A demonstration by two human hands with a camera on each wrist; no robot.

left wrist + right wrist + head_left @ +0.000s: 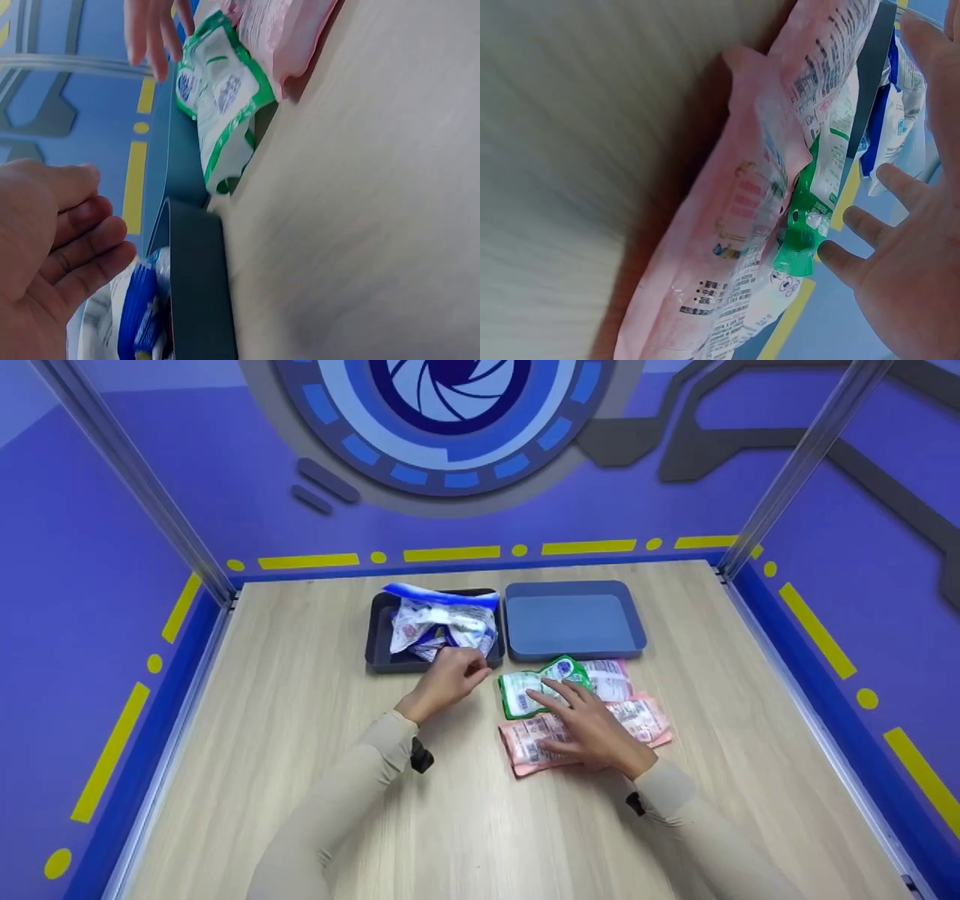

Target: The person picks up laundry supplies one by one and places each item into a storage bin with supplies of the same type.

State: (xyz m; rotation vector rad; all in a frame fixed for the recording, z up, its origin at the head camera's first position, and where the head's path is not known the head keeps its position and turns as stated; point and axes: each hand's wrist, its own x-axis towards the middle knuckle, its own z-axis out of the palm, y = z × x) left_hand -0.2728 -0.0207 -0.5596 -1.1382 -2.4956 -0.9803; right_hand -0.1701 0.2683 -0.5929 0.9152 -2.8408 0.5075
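Note:
My left hand (450, 682) hovers by the front edge of the dark left tray (379, 649), fingers loosely bent around nothing. Inside that tray lie blue-and-white plastic packets (442, 617), one sticking up above the rim. Over the packets on the table, my right hand (592, 727) is spread, with no packet in its grasp; whether its fingertips touch them I cannot tell. Beneath and around it are a green-and-white packet (519, 694), a long pink packet (525, 744) in front, and a pink-and-white packet (611, 679) behind, partly covered.
A blue-grey tray (574, 626) with nothing in it stands right beside the dark one. Purple-blue panels (450, 529) wall the wooden table (315, 660) at the back and both sides, with metal posts at the corners.

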